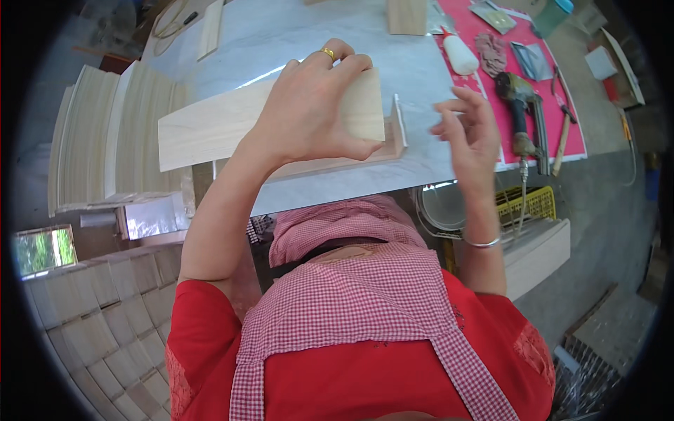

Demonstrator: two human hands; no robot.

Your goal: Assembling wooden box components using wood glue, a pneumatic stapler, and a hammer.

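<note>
My left hand (309, 112) is closed around a pale wooden board (203, 130) near its right end, fingers over the far edge and thumb at the near right corner. Partly hidden under it, another wooden piece (337, 165) lies on the table, with a short upright end piece (399, 126) at its right. To the right, my right hand (474, 137) hangs in the air with fingers loosely bent and apart, slightly blurred, holding nothing. Nearest it is a nail gun (519, 105) with a hose, lying on a pink cloth (572, 140).
Stacked boards (116, 133) stand at the left of the table (281, 35). On the right are a white squeeze bottle (460, 55), a crumpled glove (490, 52) and a hammer (562, 140). Below the table edge sits a yellow basket (537, 203). Many wooden pieces (105, 323) are piled lower left.
</note>
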